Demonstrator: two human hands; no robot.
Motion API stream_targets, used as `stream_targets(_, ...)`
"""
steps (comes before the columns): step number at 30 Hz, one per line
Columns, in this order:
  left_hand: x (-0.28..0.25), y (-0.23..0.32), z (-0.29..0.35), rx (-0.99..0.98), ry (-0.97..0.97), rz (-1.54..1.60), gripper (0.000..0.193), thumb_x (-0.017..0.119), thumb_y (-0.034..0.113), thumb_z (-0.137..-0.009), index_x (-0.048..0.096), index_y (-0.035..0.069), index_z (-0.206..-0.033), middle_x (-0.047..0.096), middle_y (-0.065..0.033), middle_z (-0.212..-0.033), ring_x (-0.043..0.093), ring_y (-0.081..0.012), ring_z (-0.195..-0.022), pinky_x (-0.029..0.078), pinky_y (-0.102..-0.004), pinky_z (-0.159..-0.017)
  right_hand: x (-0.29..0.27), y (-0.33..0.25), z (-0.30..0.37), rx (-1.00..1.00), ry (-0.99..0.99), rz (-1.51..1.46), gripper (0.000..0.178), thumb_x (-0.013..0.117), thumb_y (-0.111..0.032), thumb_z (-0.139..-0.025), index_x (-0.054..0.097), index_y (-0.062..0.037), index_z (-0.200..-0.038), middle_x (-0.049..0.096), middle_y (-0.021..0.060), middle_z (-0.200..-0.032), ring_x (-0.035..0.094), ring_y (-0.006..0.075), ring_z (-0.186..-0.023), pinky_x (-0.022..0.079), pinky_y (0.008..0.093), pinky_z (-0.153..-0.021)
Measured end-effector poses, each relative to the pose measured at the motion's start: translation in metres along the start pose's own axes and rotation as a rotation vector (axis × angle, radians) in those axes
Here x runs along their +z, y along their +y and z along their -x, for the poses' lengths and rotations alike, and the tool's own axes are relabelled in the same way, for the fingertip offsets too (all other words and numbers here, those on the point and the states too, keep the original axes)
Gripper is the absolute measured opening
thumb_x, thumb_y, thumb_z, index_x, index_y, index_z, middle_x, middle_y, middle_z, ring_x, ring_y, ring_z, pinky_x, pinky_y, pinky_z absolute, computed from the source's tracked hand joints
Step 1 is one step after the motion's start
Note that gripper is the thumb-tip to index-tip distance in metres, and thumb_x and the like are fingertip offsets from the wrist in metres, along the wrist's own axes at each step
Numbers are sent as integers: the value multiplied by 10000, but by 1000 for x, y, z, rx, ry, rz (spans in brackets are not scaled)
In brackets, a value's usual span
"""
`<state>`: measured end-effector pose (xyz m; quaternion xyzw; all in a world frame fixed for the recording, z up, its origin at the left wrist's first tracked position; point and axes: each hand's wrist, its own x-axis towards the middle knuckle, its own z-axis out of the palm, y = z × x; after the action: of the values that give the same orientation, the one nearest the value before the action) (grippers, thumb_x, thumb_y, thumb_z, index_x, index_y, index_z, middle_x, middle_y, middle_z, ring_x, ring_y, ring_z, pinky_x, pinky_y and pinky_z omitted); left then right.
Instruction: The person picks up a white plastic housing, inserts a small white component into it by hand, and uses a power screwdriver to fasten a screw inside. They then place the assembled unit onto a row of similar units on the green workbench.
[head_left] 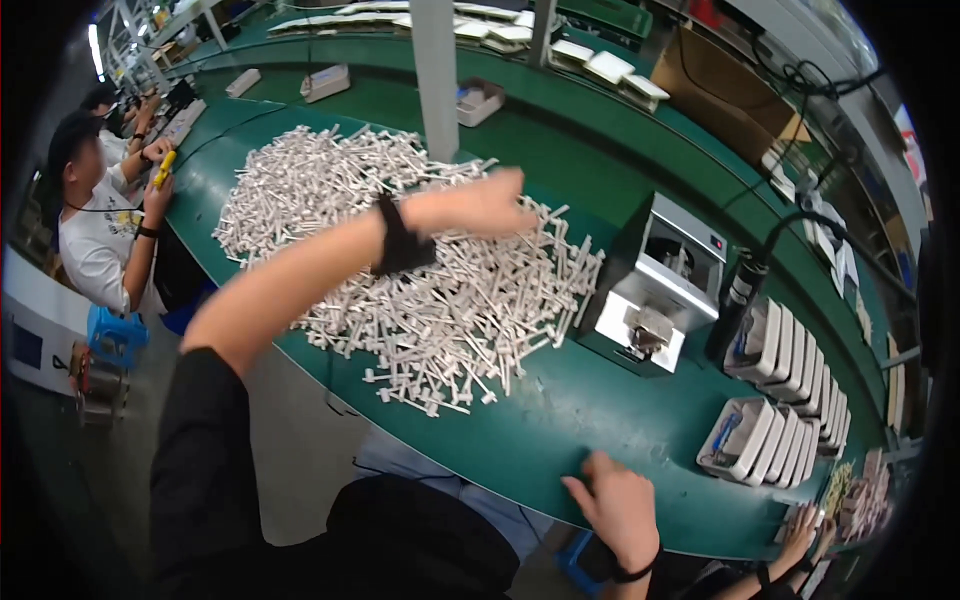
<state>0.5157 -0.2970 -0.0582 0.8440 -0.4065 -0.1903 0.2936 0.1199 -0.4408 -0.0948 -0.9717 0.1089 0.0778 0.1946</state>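
Note:
A wide heap of small white rod-shaped parts with thicker ends [460,330] covers much of the green table. Across it reaches my left arm, a black band at the wrist. My left hand [485,205] is over the heap's far right part; its fingers are blurred and partly hidden, so what they hold, if anything, does not show. Close to the table's near edge is my right hand [620,505], thumb apart from the bent fingers. Nothing shows in it. Beyond my right hand stands a grey box-shaped machine [655,290] with a shiny metal front.
Rows of pale trays [735,440] stand to the right, near a dark upright cylinder [737,300]. A pale post [437,80] rises behind the heap. One co-worker [100,220] holds a yellow tool [164,168] at left; another person's hands [805,535] are at lower right.

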Motion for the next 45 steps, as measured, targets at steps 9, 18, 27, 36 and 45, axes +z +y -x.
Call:
stream_targets(9, -22, -129, -180, -260, 204, -876, 413, 599, 342, -909, 786, 55, -1141, 708, -233, -1272, 662, -402, -1211, 534, -518, -1001, 19, -54, -128, -311, 318, 267, 333, 630, -72, -889, 585, 2, -1210, 613, 137, -1176, 703, 281, -935, 611, 372, -686)
stream_targets(18, -38, -181, -174, 332, 564, -1079, 445, 765, 213, -872, 615, 58, -1261, 660, -213, -1244, 647, -372, -1146, 565, -493, -902, 47, -35, -149, -420, 474, 85, 108, 632, -74, -818, 623, -1, -898, 615, 130, -960, 690, 242, -906, 576, 332, -589)
stream_targets(27, -15, -245, -229, -271, 664, -813, 896, 803, 440, -807, 368, 126, -1525, 446, -257, -1529, 562, -471, -1297, 472, -561, -1067, 20, -34, -112, -281, 386, -174, 104, 637, -121, -956, 619, -18, -958, 657, 112, -855, 700, 289, -708, 555, 381, -589)
stream_targets(36, -14, -46, -136, -79, 166, 796, 673, 671, 479, -968, 537, -5, -1417, 666, -60, -1075, 653, -190, -957, 524, -355, -845, 0, -21, -56, -103, 389, -972, 186, 636, 24, -998, 733, 45, -1156, 709, 117, -967, 748, 200, -819, 639, 304, -660)
stream_targets(45, 25, 71, 140, 103, -122, 1660, 736, 455, 509, -1032, 336, 64, -1606, 493, -153, -1532, 545, -330, -1332, 447, -493, -1109, -29, -63, -38, -152, 470, -1233, 123, 685, 102, -930, 714, 105, -1050, 739, 141, -947, 769, 236, -876, 657, 323, -674)
